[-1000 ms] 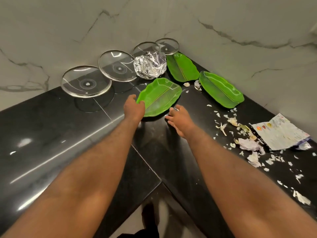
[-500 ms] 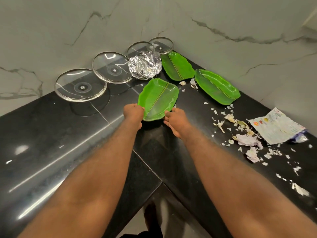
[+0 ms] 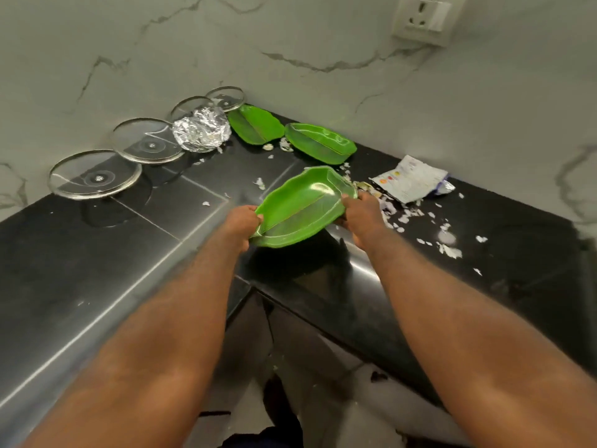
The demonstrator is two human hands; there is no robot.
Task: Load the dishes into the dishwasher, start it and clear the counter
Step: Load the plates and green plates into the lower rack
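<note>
A green leaf-shaped plate (image 3: 300, 210) is held tilted above the black corner counter (image 3: 97, 253). My left hand (image 3: 244, 223) grips its near left rim and my right hand (image 3: 360, 213) grips its right rim. Two more green leaf plates lie by the wall: one in the corner (image 3: 255, 124), one to its right (image 3: 321, 142). Several glass lids lean against the wall, the nearest (image 3: 95, 174) at the left, another (image 3: 148, 140) beside it.
A crumpled foil ball (image 3: 202, 129) sits in front of the lids. Peels and scraps (image 3: 403, 215) litter the right counter, along with a torn packet (image 3: 412, 177). A wall socket (image 3: 423, 19) is at the upper right. The floor shows below the counter's inner corner.
Both hands closed on the nearest green plate, lifted it off the counter and brought it towards me and to the right. The view swung left, so the socket came into sight.
</note>
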